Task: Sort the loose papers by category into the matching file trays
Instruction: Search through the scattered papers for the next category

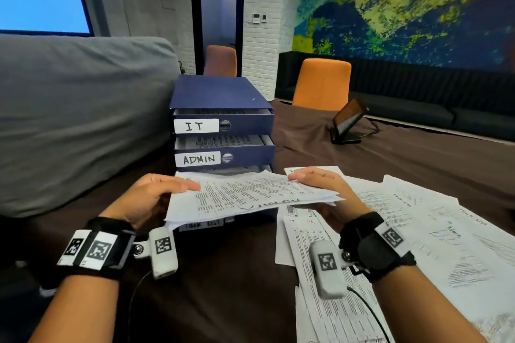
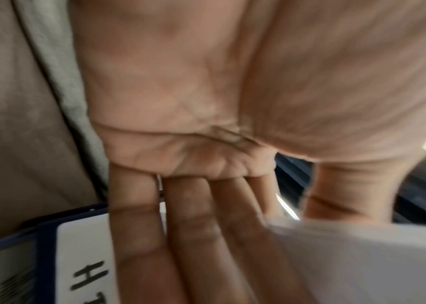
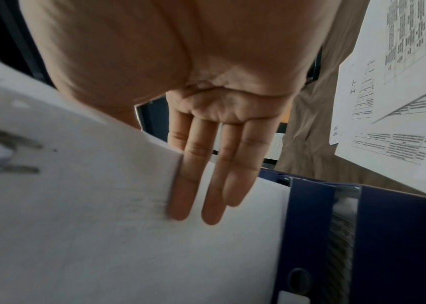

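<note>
A dark blue stack of file trays [image 1: 223, 97] stands on the brown table, with drawers labelled IT [image 1: 196, 126] and ADMIN [image 1: 198, 159]. The lower drawers are mostly hidden behind a sheaf of printed papers [image 1: 245, 198] held level in front of them. My left hand [image 1: 167, 189] pinches the sheaf's left edge, thumb on top and fingers [image 2: 180, 236] straight underneath. My right hand [image 1: 312, 179] pinches the right edge the same way, its fingers [image 3: 206, 174] flat under the sheaf [image 3: 103, 205]. A white label starting with H [image 2: 87, 267] shows beside the left fingers.
Several loose printed sheets [image 1: 418, 231] lie spread over the table's right side and under my right wrist. A tablet on a stand [image 1: 348, 122] sits behind them. A grey covered bulk [image 1: 69, 120] rises at the left. Orange chairs [image 1: 322, 83] stand beyond the table.
</note>
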The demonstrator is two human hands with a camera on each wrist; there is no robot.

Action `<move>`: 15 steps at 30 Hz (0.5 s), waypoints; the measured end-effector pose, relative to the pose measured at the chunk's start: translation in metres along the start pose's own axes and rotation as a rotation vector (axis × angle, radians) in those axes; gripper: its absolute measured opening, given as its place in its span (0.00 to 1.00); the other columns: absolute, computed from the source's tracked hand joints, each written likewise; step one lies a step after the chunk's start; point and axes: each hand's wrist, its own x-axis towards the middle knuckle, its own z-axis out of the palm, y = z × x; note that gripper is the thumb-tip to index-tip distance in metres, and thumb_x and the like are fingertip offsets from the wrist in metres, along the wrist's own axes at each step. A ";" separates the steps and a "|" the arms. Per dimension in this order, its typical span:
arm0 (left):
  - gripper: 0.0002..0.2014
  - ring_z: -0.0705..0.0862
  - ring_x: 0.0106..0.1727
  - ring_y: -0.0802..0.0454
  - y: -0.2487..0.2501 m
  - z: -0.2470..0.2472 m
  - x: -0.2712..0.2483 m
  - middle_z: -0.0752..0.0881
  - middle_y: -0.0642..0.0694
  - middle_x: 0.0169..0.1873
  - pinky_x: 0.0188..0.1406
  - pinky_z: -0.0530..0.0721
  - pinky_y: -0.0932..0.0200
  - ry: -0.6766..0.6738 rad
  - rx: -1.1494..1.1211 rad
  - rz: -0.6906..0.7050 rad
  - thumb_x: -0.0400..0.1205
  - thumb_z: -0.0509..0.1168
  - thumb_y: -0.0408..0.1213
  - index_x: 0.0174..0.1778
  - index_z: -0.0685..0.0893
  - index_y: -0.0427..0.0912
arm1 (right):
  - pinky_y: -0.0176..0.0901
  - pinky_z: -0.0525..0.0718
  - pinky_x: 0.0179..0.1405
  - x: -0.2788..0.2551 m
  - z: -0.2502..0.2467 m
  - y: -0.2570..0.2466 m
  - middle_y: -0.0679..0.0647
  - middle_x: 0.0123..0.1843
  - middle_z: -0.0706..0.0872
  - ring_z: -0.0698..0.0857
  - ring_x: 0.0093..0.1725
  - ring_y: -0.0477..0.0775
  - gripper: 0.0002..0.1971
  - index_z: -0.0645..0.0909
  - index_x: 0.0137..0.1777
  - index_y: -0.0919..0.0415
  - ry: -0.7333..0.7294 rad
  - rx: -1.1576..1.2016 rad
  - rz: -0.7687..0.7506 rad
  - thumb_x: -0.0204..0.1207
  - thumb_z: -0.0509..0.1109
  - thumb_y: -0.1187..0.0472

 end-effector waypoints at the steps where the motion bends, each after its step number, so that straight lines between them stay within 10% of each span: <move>1: 0.07 0.86 0.53 0.39 -0.005 -0.001 0.004 0.90 0.30 0.55 0.49 0.84 0.54 0.063 -0.001 -0.021 0.70 0.74 0.33 0.40 0.96 0.40 | 0.44 0.89 0.42 0.004 0.004 0.004 0.57 0.44 0.90 0.89 0.44 0.52 0.07 0.88 0.48 0.70 0.016 -0.010 0.024 0.78 0.69 0.68; 9: 0.14 0.87 0.65 0.40 -0.038 0.015 0.024 0.90 0.42 0.60 0.73 0.77 0.36 0.221 -0.187 -0.210 0.88 0.62 0.43 0.69 0.85 0.49 | 0.58 0.83 0.61 0.029 0.005 0.038 0.58 0.58 0.90 0.89 0.55 0.59 0.20 0.84 0.63 0.50 0.105 0.022 0.322 0.76 0.72 0.40; 13: 0.16 0.89 0.54 0.39 -0.031 0.019 0.028 0.89 0.35 0.59 0.61 0.85 0.44 0.249 -0.088 -0.216 0.88 0.59 0.26 0.66 0.84 0.45 | 0.40 0.85 0.51 0.024 0.008 0.048 0.54 0.44 0.91 0.88 0.46 0.51 0.02 0.87 0.42 0.64 0.030 -0.159 0.237 0.74 0.73 0.68; 15: 0.17 0.88 0.57 0.39 -0.030 0.022 0.028 0.88 0.35 0.61 0.66 0.82 0.40 0.247 -0.115 -0.202 0.88 0.58 0.29 0.71 0.81 0.46 | 0.32 0.86 0.44 0.026 0.013 0.047 0.55 0.39 0.89 0.87 0.42 0.49 0.11 0.85 0.37 0.66 0.103 -0.154 0.186 0.75 0.68 0.79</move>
